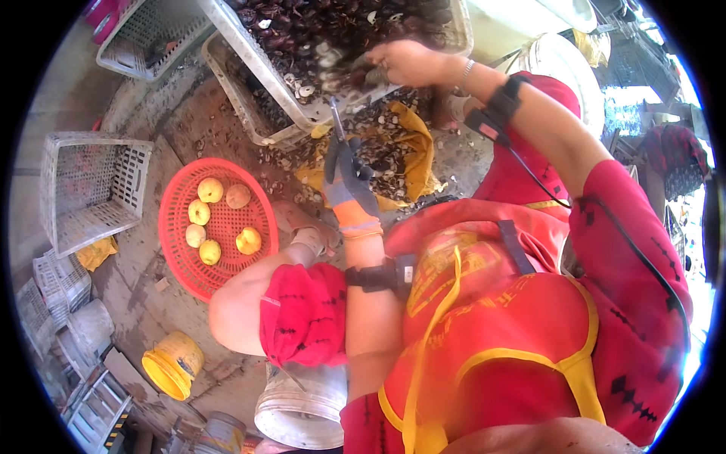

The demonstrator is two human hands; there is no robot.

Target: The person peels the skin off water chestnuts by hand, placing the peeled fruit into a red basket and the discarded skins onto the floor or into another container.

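Note:
My left hand (pixel 347 173), in a grey and orange glove, is shut around a slim metal-bladed tool (pixel 337 118), probably a knife, its blade pointing away from me. My bare right hand (pixel 405 62) reaches over the near edge of a white plastic crate (pixel 249 51). Its fingers are blurred, and I cannot tell whether they hold anything. The crate is full of dark reddish-brown produce (pixel 295 34) with pale cut pieces among it. Below my left hand, dark and white scraps (pixel 385 153) lie on a yellow sack (pixel 417 130).
A red plastic basket (pixel 170 255) holding several yellow fruits (pixel 210 190) stands left. Another crate (pixel 241 105) sits under the full one. More crates (pixel 85 227) line the left wall. A yellow bucket (pixel 176 363) lies tipped; a white bucket (pixel 300 403) is by my leg.

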